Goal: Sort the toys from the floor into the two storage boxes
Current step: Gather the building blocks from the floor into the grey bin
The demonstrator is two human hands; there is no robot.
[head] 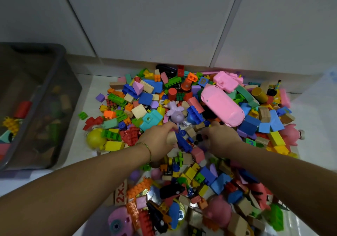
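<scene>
Head view: in the toy pile on the floor, just nearer than the pink case, the left hand curls its grip round a wooden block, likely to lift it out. The right hand has its grip buried in the pile, so I cannot tell its state. Well left of the case, the grey storage box holds a red cylinder and yellow bricks.
</scene>
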